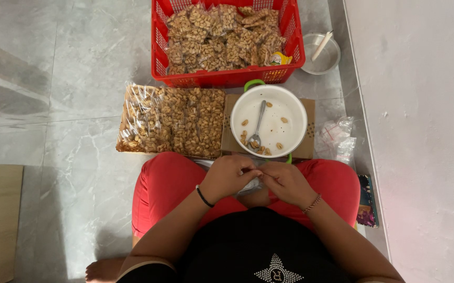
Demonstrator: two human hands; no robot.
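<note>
White pot (282,107), green handles, standing on a flat piece of cardboard (308,137): taken as the landmark. Contents: a metal spoon (258,126) lying with its bowl toward the person, and a scatter of loose peanuts (246,137), most near the spoon's bowl.

Left hand (228,177): just on the person's side of the pot, over the lap, fingers curled together and pinching at a small clear bag (251,184). Black band at the wrist.

Right hand (288,182): beside the left, fingertips meeting it, fingers closed on the same small clear bag. Beaded bracelet at the wrist. The bag is largely hidden by both hands; what it holds cannot be told.

Red shorts (167,183): the knees spread to either side below the pot.

Row of packed peanut bags (172,121): just left of the pot, laid side by side on the grey marble floor (80,63).

Red plastic basket (227,78): just beyond the pot, heaped with more packed peanut bags (219,36) and one yellow item at its right corner.

Small clear bowl (318,55) with a pale stick: beyond and right of the pot, by the wall.

Empty clear bags (338,137): just right of the pot.

Dark booklet (367,202): right of the pot, beside the right knee.
</note>
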